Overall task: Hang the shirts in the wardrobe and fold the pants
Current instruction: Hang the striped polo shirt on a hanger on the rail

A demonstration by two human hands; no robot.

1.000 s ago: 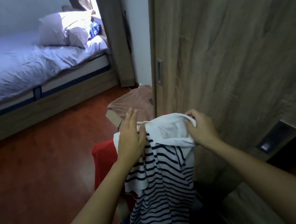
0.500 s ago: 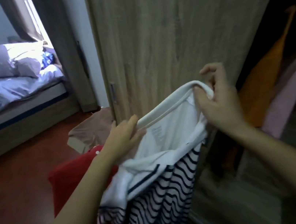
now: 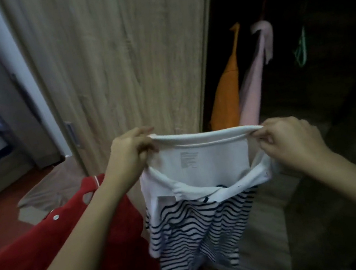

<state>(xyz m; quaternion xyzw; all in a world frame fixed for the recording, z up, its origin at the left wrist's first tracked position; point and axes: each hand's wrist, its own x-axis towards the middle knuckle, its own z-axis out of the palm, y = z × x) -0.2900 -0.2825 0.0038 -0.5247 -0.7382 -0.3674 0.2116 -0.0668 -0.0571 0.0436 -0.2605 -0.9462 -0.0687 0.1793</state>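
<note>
I see the wardrobe [image 3: 115,63] door ahead, an orange shirt [image 3: 226,95] and a pink shirt [image 3: 256,90] hanging inside. My left hand [image 3: 129,158] and right hand [image 3: 293,140] each pinch the striped shirt [image 3: 207,211] collar, stretched taut between them, body hanging below.

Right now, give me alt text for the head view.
Both hands, left and right, stretch a striped shirt's white collar before an open wardrobe, where an orange shirt and pink shirt hang. A red garment drapes over the left arm.
</note>
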